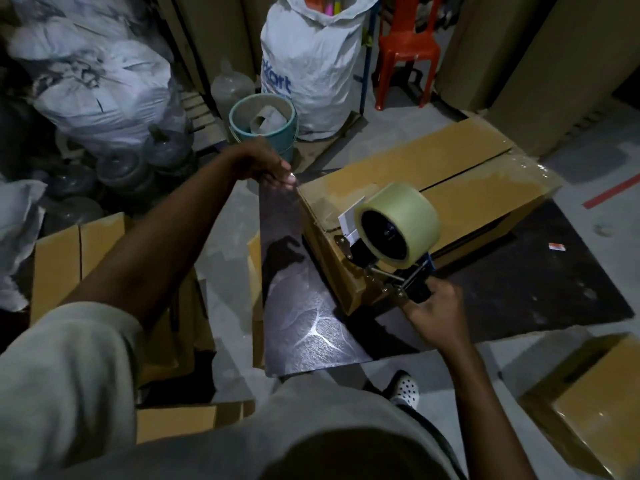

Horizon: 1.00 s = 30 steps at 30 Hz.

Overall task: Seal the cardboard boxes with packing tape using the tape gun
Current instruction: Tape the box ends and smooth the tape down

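Right fingers (438,289) grip tape gun (398,225) against box (450,157).

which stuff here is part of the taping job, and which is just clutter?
In use:
cardboard box on the dark board
tape gun, gripped by the right hand
left hand at the box's corner

Lying about:
teal bucket
orange chair
white sack
water jugs

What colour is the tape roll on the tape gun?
Pale yellowish, translucent tape roll around a black hub; the head view shows it clearly.
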Motion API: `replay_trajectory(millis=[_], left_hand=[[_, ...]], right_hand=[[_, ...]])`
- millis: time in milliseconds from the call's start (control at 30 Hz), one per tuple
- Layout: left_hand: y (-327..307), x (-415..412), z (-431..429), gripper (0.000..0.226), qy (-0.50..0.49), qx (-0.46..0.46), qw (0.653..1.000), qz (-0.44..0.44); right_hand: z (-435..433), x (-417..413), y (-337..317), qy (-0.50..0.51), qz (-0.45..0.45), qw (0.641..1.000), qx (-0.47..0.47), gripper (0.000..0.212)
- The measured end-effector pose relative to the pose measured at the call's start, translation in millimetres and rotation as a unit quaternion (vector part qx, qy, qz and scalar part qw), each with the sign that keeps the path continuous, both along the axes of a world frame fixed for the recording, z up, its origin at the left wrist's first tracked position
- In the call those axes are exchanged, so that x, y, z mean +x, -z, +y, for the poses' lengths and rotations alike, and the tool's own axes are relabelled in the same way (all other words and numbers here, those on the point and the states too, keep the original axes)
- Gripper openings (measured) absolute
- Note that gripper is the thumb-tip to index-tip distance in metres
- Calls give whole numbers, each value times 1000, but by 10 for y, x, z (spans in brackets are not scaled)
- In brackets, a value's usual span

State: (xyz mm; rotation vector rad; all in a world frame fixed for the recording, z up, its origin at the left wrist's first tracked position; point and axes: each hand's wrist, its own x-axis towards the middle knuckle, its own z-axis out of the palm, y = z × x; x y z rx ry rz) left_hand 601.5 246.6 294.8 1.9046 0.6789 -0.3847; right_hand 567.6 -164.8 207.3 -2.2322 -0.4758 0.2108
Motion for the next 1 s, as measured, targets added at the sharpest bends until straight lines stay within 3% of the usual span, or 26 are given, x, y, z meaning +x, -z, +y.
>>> replay_trajectory(millis=[133,333,467,633,1000], left_hand=[[105,211,86,27,20,24,1000,-1],[297,460,235,42,65,133,985,-89],[530,527,384,42,46,111,986,-115],[697,525,528,39,37,94,987,-123],[1198,404,480,25,-44,41,990,-130]], right_hand=[[152,-127,-51,15,-13,999,-34,51],[423,-181,-76,40,-21,999,-17,41],[591,-160,-1,60,-10,998,-30,19],[754,-236,-19,55,-38,996,-55,17],[836,-278,76,67,16,993,-93,27]])
